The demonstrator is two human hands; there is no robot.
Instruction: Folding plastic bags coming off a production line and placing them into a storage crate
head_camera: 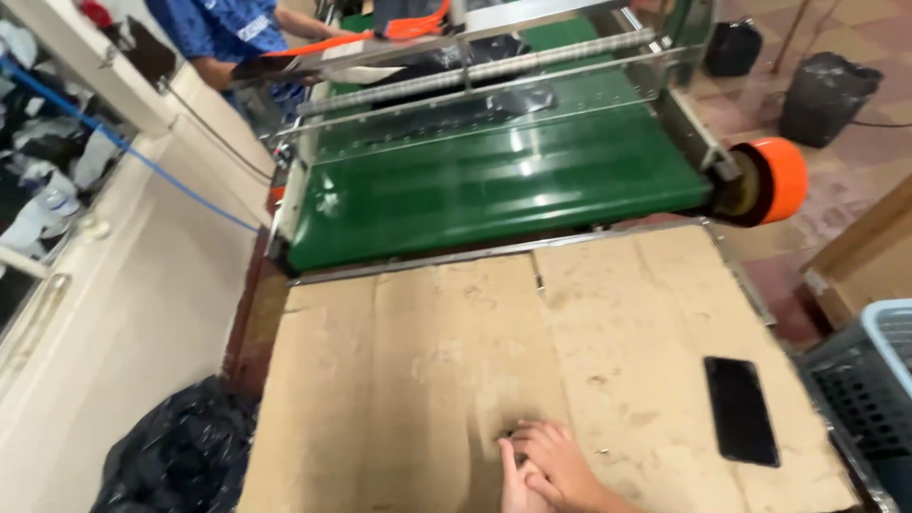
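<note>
Both my hands rest together on the cardboard [427, 380]; right hand [560, 465] overlaps left hand [513, 486]; fingers curled, close together, gripping nothing; phone [741, 410] near.

**One head camera, looking down and forward over the bench**

Single view, worn on the person's head. Points steeply down at a cardboard-covered tabletop [427, 380], close below, which fills the lower half of the picture. The hands [541, 470] just enter at the bottom edge, very near the lens. Farther ahead the view takes in a green conveyor belt [494, 185], seen at a shallower angle, with another person's sleeve [223, 24] at the top left corner, farthest off. Frame is rolled slightly, so table edges run skewed. Floor shows at both sides. No second view to overlap.
</note>
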